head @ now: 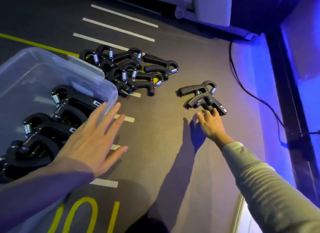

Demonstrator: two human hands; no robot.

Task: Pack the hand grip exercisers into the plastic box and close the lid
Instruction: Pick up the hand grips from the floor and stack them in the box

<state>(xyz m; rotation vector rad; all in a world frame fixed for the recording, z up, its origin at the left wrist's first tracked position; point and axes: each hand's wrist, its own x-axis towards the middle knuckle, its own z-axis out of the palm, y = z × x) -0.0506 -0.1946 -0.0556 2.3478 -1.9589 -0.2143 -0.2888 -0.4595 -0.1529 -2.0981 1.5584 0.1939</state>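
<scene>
Reaching toward a lone hand grip exerciser (204, 95) on the dark floor (155, 137), the right hand (210, 124) extends with fingers straight and spread, its fingertips (215, 111) just at the near handle of the device; whether they actually touch it cannot be told, and nothing is grasped. The exerciser lies flat, its looped head and steel spring pointing away from the person, its two handles splayed toward the hand and to the left. The left hand (93, 139) hovers flat and released, fingers apart, over the near right corner of the clear plastic box (97, 80), holding nothing. Inside the box, several black exercisers (52, 121) lie packed side by side, their springs toward the left wall. Beyond the box's far right corner, a loose pile of exercisers (128, 68) rests on the floor, well apart from both hands and to the left of the lone device. White dashes and a yellow line mark the floor. A black cable (245, 87) runs along the right, beside a blue-lit wall. Both forearms wear pale long sleeves (259, 184).
</scene>
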